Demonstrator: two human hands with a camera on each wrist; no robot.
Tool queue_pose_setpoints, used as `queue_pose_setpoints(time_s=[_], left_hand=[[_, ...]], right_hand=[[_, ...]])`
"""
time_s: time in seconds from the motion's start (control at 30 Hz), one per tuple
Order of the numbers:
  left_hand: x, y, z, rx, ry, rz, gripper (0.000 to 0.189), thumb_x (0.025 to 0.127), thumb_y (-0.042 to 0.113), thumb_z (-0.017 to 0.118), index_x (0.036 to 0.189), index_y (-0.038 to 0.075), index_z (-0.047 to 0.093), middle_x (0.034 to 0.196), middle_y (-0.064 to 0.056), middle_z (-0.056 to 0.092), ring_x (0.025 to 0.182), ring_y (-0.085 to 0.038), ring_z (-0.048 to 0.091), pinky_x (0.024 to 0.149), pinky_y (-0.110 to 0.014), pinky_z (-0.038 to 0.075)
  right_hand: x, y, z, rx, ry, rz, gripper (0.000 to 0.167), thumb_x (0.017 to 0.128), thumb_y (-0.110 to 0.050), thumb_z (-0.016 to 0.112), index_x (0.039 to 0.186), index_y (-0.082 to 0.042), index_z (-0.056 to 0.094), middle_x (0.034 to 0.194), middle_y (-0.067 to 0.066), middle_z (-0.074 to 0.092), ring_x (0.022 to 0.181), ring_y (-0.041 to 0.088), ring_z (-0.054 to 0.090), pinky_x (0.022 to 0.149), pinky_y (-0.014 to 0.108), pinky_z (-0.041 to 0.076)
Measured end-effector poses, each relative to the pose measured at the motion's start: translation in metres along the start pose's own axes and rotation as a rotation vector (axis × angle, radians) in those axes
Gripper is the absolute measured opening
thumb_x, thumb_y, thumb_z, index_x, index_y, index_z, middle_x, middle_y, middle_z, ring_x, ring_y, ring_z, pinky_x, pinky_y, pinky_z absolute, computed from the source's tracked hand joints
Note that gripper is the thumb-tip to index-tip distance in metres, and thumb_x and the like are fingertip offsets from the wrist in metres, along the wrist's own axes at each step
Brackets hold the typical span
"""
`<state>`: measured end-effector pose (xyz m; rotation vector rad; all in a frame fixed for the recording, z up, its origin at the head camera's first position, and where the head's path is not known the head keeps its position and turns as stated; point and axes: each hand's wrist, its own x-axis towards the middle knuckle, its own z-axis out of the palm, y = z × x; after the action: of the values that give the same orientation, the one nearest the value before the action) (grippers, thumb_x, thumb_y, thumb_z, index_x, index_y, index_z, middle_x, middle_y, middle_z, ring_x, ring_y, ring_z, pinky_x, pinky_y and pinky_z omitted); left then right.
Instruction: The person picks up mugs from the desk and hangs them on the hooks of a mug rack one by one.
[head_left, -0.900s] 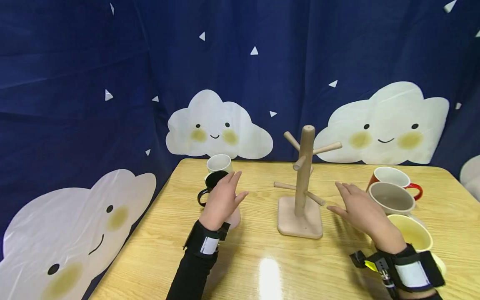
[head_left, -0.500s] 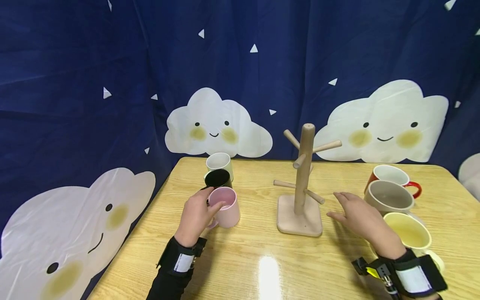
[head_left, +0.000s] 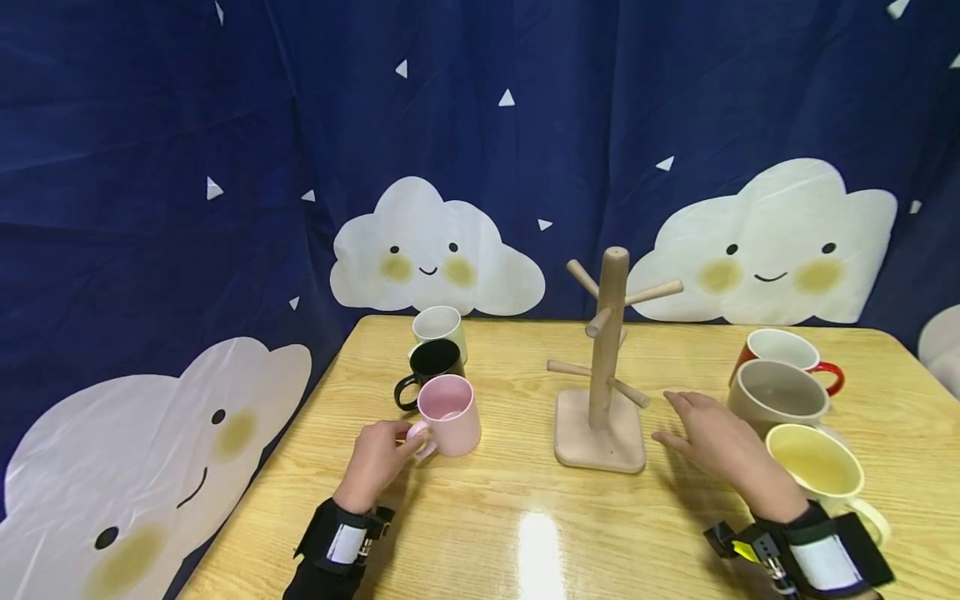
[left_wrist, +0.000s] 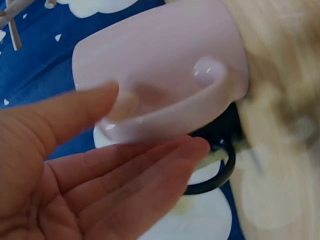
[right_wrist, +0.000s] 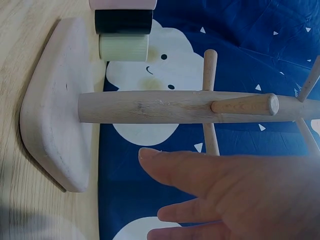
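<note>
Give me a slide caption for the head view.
Left hand at the handle of the pink mug, right hand beside the wooden mug tree.

- A wooden table [head_left: 465, 525] with pale grain and a bright glare [head_left: 540, 554] on its near side
- A dark blue curtain [head_left: 600, 50] behind it, scattered with small white triangles [head_left: 507, 99]
- Smiling white clouds [head_left: 437, 246] with yellow cheeks

Pink mug [head_left: 457, 425]: smooth, glossy
Mug stand [head_left: 606, 358]: matt wood
Tabletop [head_left: 480, 517]: glossy wood grain
Backdrop [head_left: 450, 125]: creased, probably cloth
</note>
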<state>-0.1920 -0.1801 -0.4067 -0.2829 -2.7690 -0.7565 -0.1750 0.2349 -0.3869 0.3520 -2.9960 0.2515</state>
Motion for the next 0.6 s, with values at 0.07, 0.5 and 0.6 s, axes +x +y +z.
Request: queue_pose_setpoints(time_s=[0.07, 0.5, 0.6], left_hand=[[0.0019, -0.0011, 0.0033, -0.012, 0.008, 0.021, 0.012, 0.079, 0.017, 0.071, 0.074, 0.007, 0.070, 0.059, 0.001, 0.058, 0.053, -0.008, 0.045, 0.049, -0.020, 0.032], [0.0038, -0.0036, 0.0051, -0.123, 0.084, 0.046, 0.010, 0.077, 0.008, 0.071, 0.086, 0.004, 0.073, 0.067, -0.002, 0.066, 0.055, -0.008, 0.041, 0.050, -0.019, 0.031], [0.0051, 0.0015, 0.0033, -0.158, 0.072, 0.058, 0.009, 0.078, 0.009, 0.071, 0.086, 0.006, 0.073, 0.071, -0.001, 0.068, 0.058, -0.008, 0.044, 0.053, -0.019, 0.033]], right_hand=[[-0.0011, 0.0007, 0.0005, -0.002, 0.012, -0.004, 0.061, 0.082, -0.033, 0.066, 0.123, 0.009, 0.050, 0.118, 0.032, 0.054, 0.107, 0.046, 0.052, 0.084, 0.054, 0.045], [-0.0043, 0.0031, -0.0011, 0.049, 0.074, -0.010, 0.056, 0.082, -0.029, 0.067, 0.120, 0.010, 0.052, 0.112, 0.031, 0.058, 0.103, 0.044, 0.056, 0.083, 0.053, 0.046], [-0.0034, 0.0029, -0.0025, 0.072, 0.078, -0.023, 0.055, 0.081, -0.028, 0.067, 0.118, 0.010, 0.053, 0.112, 0.030, 0.058, 0.102, 0.044, 0.056, 0.084, 0.053, 0.045]])
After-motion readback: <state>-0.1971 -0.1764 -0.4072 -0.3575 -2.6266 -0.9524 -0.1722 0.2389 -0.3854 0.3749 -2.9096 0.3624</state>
